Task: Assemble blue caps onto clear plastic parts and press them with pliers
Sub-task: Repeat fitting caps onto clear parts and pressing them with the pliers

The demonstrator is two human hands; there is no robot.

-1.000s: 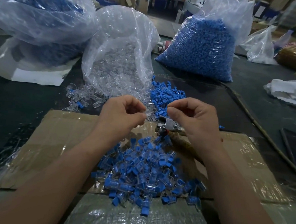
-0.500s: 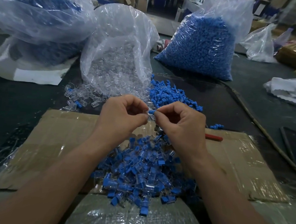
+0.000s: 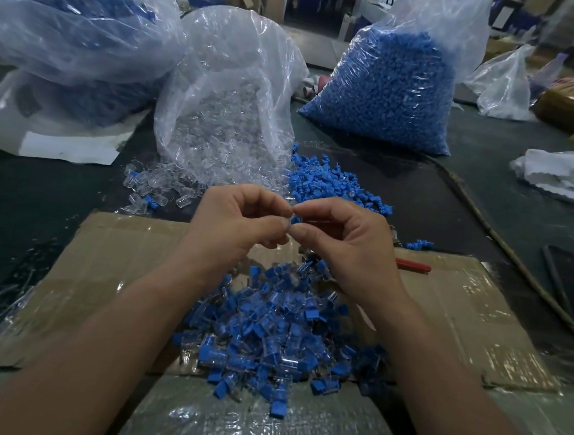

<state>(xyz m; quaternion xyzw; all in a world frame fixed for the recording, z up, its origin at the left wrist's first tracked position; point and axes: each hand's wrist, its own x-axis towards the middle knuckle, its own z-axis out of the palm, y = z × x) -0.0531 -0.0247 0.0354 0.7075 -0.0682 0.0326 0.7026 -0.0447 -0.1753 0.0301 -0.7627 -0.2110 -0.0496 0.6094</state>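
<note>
My left hand (image 3: 241, 221) pinches a clear plastic part (image 3: 288, 221), mostly hidden between its fingertips. My right hand (image 3: 341, 244) pinches a blue cap (image 3: 296, 220) and holds it against that part, fingertips of both hands touching. Below the hands lies a heap of assembled blue-and-clear pieces (image 3: 282, 328) on a taped cardboard sheet (image 3: 107, 273). The pliers (image 3: 412, 266) lie on the cardboard behind my right hand, only a red handle and a bit of metal showing. Loose blue caps (image 3: 334, 183) and loose clear parts (image 3: 153, 189) lie just beyond the cardboard.
An open bag of clear parts (image 3: 226, 96) stands behind the hands. A full bag of blue caps (image 3: 387, 89) is at the back right, another blue-filled bag (image 3: 72, 29) at the back left. A thin stick (image 3: 511, 258) runs diagonally along the right. White cloth (image 3: 564, 170) lies far right.
One second ago my right hand was apart from the left, over the pliers. It has moved left with a blue cap and now meets the left hand's clear part.
</note>
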